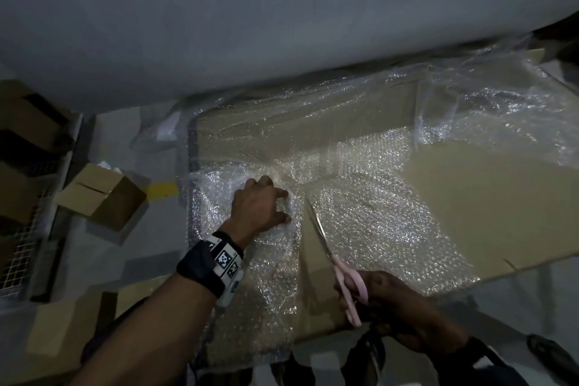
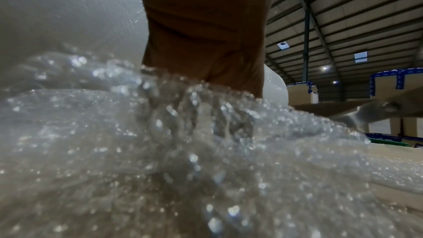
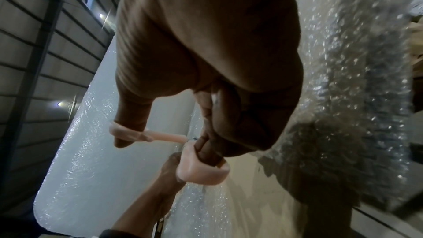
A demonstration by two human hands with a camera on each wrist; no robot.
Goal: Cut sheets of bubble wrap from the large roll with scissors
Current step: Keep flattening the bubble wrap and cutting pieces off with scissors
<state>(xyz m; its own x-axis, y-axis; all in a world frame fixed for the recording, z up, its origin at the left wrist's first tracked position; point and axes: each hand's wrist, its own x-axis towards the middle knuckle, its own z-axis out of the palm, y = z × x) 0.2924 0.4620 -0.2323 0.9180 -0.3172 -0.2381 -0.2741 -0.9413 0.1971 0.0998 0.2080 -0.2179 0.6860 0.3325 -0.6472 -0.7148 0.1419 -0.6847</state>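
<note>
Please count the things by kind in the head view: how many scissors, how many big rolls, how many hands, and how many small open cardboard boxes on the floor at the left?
Scissors: 1
Large roll: 1
Hands: 2, left hand and right hand
Small open cardboard box: 1
Total: 5

Scissors (image 1: 340,266) pink handles, silver blades. Bubble wrap (image 1: 376,222) clear, glittery dotted. Roll (image 1: 250,25) pale grey-white. Cardboard (image 1: 485,178) tan. Wristband (image 1: 216,263) black, white checker tags. Floor stripe (image 1: 163,189) yellow.
</note>
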